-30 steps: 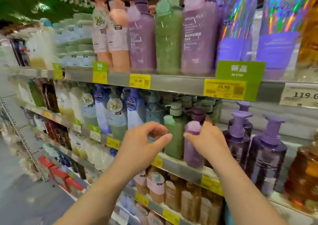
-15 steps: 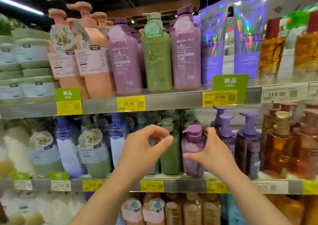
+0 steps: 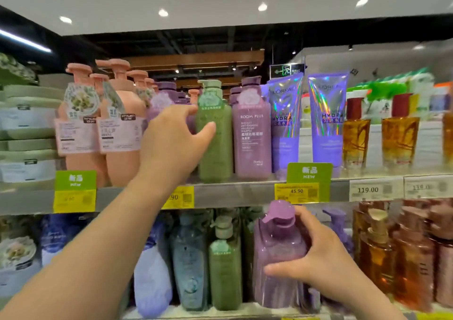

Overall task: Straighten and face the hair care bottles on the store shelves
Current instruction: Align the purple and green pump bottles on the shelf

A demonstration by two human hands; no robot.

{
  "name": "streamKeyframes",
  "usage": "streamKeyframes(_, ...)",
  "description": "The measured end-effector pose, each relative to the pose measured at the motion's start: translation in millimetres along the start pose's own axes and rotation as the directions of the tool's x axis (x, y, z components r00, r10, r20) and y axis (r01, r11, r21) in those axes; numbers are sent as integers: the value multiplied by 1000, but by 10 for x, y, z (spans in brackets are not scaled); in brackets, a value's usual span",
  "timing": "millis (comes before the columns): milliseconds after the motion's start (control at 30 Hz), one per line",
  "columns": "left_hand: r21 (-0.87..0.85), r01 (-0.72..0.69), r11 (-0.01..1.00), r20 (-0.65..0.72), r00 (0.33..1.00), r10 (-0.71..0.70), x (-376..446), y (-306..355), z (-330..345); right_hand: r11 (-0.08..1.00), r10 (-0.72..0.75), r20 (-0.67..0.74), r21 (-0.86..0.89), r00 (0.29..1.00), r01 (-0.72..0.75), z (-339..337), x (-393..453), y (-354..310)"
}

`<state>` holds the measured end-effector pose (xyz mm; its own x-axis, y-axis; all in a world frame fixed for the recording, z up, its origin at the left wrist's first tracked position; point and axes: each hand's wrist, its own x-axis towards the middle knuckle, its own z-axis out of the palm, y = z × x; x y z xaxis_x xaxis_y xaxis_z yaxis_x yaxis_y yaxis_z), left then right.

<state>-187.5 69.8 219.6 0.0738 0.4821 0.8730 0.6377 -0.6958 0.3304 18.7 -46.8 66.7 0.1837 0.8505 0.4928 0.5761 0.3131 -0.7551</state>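
Pump bottles of hair care stand in rows on two shelves. On the upper shelf (image 3: 245,193), my left hand (image 3: 171,138) reaches up to a green pump bottle (image 3: 217,148); its thumb lies on the bottle's front and its fingers curl behind the left side. Beside that bottle stands a mauve ROOM PLUS bottle (image 3: 251,136). On the lower shelf, my right hand (image 3: 316,261) grips a translucent purple pump bottle (image 3: 277,251) from the right, thumb across its front. A second green bottle (image 3: 224,265) stands just left of it.
Peach pump bottles (image 3: 122,128) fill the upper shelf's left, holographic purple tubes (image 3: 284,121) and amber bottles (image 3: 355,138) its right. Blue bottles (image 3: 188,263) and amber pump bottles (image 3: 377,253) flank the lower row. Yellow price tags (image 3: 296,192) line the shelf edge.
My left hand has risen from the lower shelf to the green bottle on the upper shelf. The view has tilted upward. My right hand has stayed on the purple bottle.
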Motion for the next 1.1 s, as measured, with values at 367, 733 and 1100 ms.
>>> streamKeyframes(367, -143, 372, 917, 461, 845, -271, 734, 243, 151, 938, -135, 7, 323, 991, 126, -499, 442, -557)
streamKeyframes(733, 15, 179, 984, 429, 887, -168, 689, 163, 101, 927, -114, -54, 353, 992, 126, -619, 836, -1112)
streamKeyframes(1100, -160, 49, 986, 350, 937, 10, 501, 123, -111, 959, -160, -47, 229, 986, 167, -734, 1192, -1617)
